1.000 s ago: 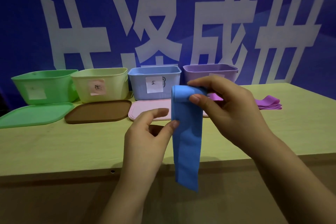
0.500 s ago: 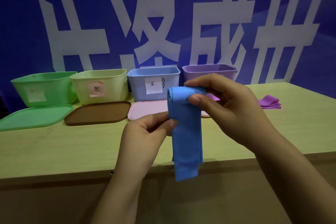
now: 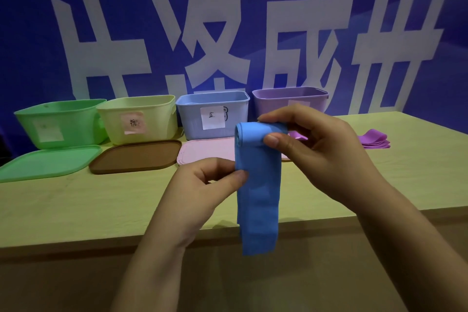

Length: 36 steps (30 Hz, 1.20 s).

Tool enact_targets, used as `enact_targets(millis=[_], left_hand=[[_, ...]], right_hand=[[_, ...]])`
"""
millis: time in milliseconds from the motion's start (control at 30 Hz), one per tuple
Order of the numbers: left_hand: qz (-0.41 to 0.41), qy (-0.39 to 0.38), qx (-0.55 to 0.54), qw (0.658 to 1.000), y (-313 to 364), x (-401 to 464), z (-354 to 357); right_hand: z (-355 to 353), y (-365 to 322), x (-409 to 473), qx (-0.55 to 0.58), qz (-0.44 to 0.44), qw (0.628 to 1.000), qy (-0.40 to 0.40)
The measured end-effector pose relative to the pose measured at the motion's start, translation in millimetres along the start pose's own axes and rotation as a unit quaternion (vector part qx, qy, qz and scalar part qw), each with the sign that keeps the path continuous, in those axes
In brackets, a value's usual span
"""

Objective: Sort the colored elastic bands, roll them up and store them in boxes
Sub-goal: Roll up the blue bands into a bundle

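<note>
A blue elastic band (image 3: 258, 192) hangs in front of me above the table's front edge, its top end wound into a roll. My right hand (image 3: 319, 154) grips that roll between thumb and fingers. My left hand (image 3: 200, 190) pinches the band's left edge just below the roll. The loose tail drops past the table edge. Behind stand four open boxes: green (image 3: 60, 121), pale yellow (image 3: 138, 119), blue (image 3: 212, 115) and purple (image 3: 288, 99). A stack of purple bands (image 3: 374, 140) lies on the table to the right.
Three lids lie flat in front of the boxes: green (image 3: 48, 163), brown (image 3: 136, 156) and pink (image 3: 202, 151). The light wooden table (image 3: 76, 208) ends at a front edge just below my hands. A blue wall with large white characters stands behind.
The roll at the top has grown and the hanging tail has become shorter. My left hand has closed from loosely touching the band's edge to pinching it.
</note>
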<state>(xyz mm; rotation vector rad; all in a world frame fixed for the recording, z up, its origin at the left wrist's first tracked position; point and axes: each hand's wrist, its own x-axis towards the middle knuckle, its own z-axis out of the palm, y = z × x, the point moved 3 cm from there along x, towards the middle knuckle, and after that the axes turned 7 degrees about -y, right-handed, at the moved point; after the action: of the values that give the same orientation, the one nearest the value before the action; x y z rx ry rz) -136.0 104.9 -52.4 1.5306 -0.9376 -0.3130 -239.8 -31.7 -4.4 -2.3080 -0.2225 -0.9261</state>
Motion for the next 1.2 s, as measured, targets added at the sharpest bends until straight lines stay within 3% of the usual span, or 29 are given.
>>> enact_targets(millis=[433,800,1200], left_hand=[[-0.039,-0.092,-0.172,0.980,-2,-4,1],[-0.016,-0.035,-0.063,0.997,-4,-2,10],[0.017,-0.043,-0.085,0.995,-1,-9,9]], right_hand=[[9,0,-10,-0.017,-0.024,0.999,0.020],[15,-2,-20,-0.064,-0.066,0.993,0.080],[20,-2,-23,-0.104,-0.109,0.987,0.056]])
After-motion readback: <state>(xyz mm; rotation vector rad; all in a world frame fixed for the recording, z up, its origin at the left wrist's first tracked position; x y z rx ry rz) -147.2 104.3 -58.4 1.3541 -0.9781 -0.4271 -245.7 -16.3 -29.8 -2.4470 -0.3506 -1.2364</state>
